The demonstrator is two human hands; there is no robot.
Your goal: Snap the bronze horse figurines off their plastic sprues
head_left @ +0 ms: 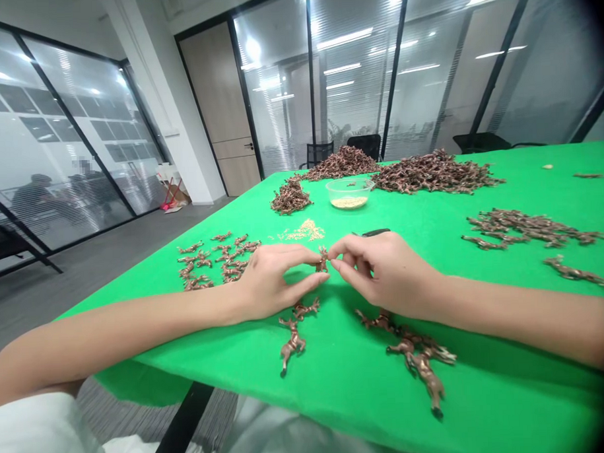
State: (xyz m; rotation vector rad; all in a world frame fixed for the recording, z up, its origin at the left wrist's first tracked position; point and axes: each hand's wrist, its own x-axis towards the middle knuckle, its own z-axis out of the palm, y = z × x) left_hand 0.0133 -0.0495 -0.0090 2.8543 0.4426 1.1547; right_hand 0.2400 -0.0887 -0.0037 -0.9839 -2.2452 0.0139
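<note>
The left hand [279,280] and right hand [377,270] both pinch a small copper deer figurine [323,260] between their fingertips, its long axis roughly upright, midway between them above the green tablecloth [509,351].

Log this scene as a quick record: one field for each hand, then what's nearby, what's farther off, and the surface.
Left hand: fingertips pinching a copper deer figurine
Right hand: pinching the same figurine from the other side
Nearby: loose tan bits; more deer figurines
Farther: clear bowl holding tan bits; heaped figurines
Surface: green-covered table
</note>
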